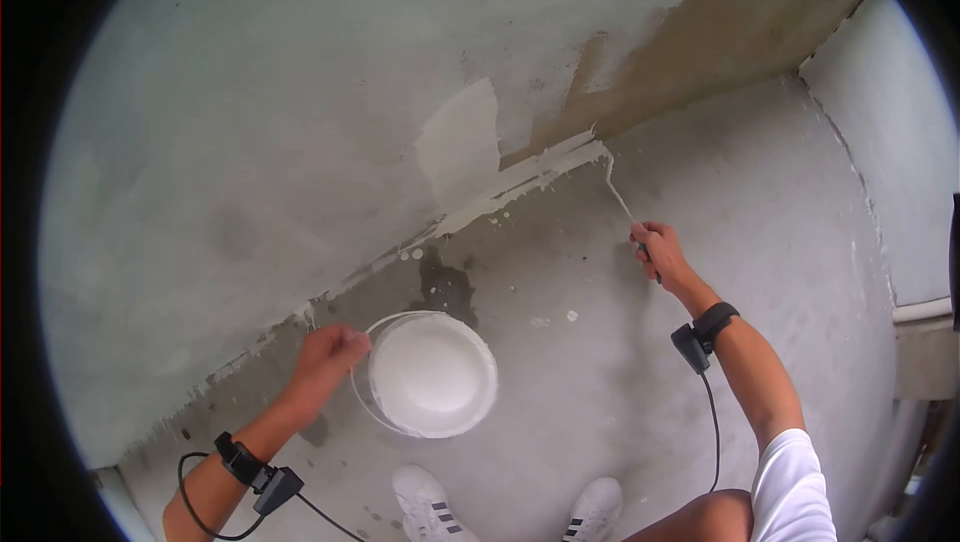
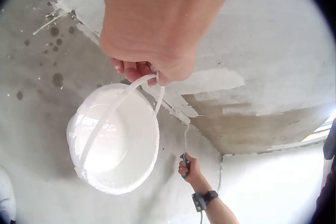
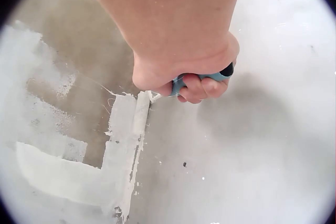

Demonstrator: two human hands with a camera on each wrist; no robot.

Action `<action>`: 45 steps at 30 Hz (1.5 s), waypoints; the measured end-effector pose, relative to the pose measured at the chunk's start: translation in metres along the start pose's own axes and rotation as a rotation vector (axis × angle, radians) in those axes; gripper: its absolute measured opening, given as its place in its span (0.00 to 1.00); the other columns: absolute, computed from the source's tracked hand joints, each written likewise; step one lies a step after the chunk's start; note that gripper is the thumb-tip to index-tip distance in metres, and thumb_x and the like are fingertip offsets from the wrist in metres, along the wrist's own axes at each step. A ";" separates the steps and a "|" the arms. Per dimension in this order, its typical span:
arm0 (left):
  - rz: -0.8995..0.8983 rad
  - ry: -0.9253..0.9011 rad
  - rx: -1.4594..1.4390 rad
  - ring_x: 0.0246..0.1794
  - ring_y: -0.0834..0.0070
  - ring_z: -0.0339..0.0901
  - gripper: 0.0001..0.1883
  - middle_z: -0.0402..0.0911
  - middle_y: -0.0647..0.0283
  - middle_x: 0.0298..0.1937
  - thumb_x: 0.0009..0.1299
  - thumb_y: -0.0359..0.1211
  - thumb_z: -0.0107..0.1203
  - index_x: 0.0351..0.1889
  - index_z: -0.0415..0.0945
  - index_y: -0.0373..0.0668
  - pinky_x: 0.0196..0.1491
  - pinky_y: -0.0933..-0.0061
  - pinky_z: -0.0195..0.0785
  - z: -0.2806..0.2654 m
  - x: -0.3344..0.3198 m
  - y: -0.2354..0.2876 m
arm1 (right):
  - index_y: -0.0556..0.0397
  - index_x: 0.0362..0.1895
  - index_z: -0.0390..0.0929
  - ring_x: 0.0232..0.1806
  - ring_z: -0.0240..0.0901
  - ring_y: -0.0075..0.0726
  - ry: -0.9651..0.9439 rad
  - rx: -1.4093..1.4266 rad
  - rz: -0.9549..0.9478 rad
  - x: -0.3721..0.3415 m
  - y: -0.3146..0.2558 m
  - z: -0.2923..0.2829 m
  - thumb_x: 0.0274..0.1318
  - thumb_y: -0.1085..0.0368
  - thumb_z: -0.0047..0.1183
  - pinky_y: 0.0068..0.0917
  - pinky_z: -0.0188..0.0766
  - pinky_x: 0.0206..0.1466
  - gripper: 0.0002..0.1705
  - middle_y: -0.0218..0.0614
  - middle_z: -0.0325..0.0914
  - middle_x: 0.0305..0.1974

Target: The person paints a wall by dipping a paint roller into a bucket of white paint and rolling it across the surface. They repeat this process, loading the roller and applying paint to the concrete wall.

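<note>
My left hand (image 1: 325, 367) grips the white handle (image 2: 113, 104) of a white bucket (image 1: 486, 394), which hangs tilted over the floor with white paint inside. In the right wrist view, my right hand (image 3: 202, 85) is curled around the blue and black grip (image 3: 210, 76) of a small paint roller. Its white-coated roller head (image 3: 140, 112) lies along the foot of the wall, at the end of a fresh white strip (image 1: 520, 178). A thin bent rod (image 1: 617, 190) runs from the grip to that head.
The wall (image 1: 250, 142) is pale, with a bare brown patch (image 1: 700, 52) toward the right. Paint drops and a dark wet stain (image 1: 445, 284) mark the grey floor (image 1: 560, 402). White sneakers (image 1: 595, 510) stand below the bucket. Another pale wall (image 1: 890, 142) rises at right.
</note>
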State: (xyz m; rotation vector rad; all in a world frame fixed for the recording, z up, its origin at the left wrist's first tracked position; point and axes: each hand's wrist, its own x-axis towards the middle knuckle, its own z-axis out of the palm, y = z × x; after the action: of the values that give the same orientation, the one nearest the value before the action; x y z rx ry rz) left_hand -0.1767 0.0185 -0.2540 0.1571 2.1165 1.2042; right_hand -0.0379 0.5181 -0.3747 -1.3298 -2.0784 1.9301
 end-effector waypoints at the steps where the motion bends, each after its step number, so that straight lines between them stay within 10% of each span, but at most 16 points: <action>1: -0.001 0.000 -0.010 0.28 0.85 0.69 0.09 0.74 0.72 0.28 0.72 0.36 0.57 0.33 0.75 0.41 0.34 0.79 0.61 0.003 0.000 0.000 | 0.58 0.33 0.74 0.11 0.53 0.22 -0.009 0.023 0.018 -0.002 -0.002 -0.003 0.62 0.54 0.51 0.26 0.46 0.12 0.18 0.27 0.61 0.16; 7: -0.033 -0.033 0.060 0.29 0.86 0.68 0.10 0.73 0.72 0.28 0.72 0.37 0.56 0.32 0.73 0.43 0.35 0.80 0.60 0.005 -0.006 0.018 | 0.54 0.35 0.72 0.11 0.50 0.18 0.020 -0.122 -0.051 -0.008 -0.010 -0.012 0.63 0.51 0.49 0.23 0.46 0.13 0.17 0.26 0.62 0.17; 16: 0.002 -0.051 0.024 0.30 0.85 0.68 0.11 0.74 0.72 0.30 0.73 0.38 0.56 0.33 0.74 0.42 0.37 0.79 0.61 0.008 -0.009 0.026 | 0.42 0.27 0.62 0.12 0.48 0.20 -0.306 0.939 0.370 -0.044 -0.008 -0.020 0.69 0.41 0.39 0.23 0.48 0.14 0.23 0.20 0.52 0.15; 25: -0.032 -0.050 0.058 0.30 0.83 0.70 0.10 0.75 0.70 0.30 0.73 0.38 0.56 0.36 0.75 0.41 0.38 0.79 0.63 0.008 -0.009 0.026 | 0.42 0.28 0.62 0.12 0.46 0.21 -0.464 1.047 0.325 -0.047 -0.058 0.054 0.69 0.37 0.37 0.23 0.46 0.14 0.26 0.21 0.51 0.15; 37: 0.072 -0.054 0.018 0.29 0.84 0.68 0.14 0.73 0.71 0.28 0.74 0.41 0.55 0.34 0.74 0.40 0.35 0.78 0.61 0.004 -0.010 0.014 | 0.49 0.29 0.65 0.15 0.58 0.22 -0.153 0.160 -0.503 -0.150 -0.113 0.116 0.71 0.44 0.43 0.27 0.56 0.19 0.24 0.27 0.56 0.14; 45: 0.104 -0.043 0.049 0.27 0.84 0.68 0.14 0.72 0.71 0.26 0.74 0.41 0.56 0.31 0.72 0.42 0.31 0.78 0.60 0.001 0.000 -0.005 | 0.52 0.33 0.71 0.21 0.73 0.46 0.122 -0.892 -1.199 -0.130 -0.122 0.092 0.64 0.55 0.54 0.37 0.67 0.24 0.15 0.38 0.72 0.23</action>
State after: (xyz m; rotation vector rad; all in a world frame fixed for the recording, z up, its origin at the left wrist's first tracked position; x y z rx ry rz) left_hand -0.1752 0.0161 -0.2579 0.3160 2.1239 1.1982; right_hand -0.0715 0.3839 -0.2290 0.0415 -2.6956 0.4352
